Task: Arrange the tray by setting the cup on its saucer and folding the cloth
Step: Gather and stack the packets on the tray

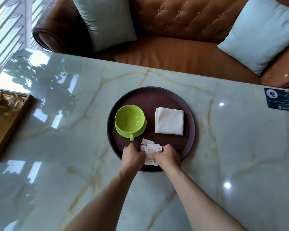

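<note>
A round dark brown tray (150,94) lies on the marble table. On its left side a green cup (130,118) stands upright on a green saucer (143,129), handle pointing toward me. A white cloth (169,121), folded into a square, lies on the tray's right side. At the tray's near edge, several small white paper packets (150,148) are bunched together. My left hand (133,156) and my right hand (168,155) grip them from either side, fingers closed on the packets.
The marble table (240,147) runs wide on both sides. A wooden tray with glassware (5,104) sits at the left edge. A dark card (282,100) lies at the far right. A brown leather sofa (173,52) with pale blue cushions stands behind the table.
</note>
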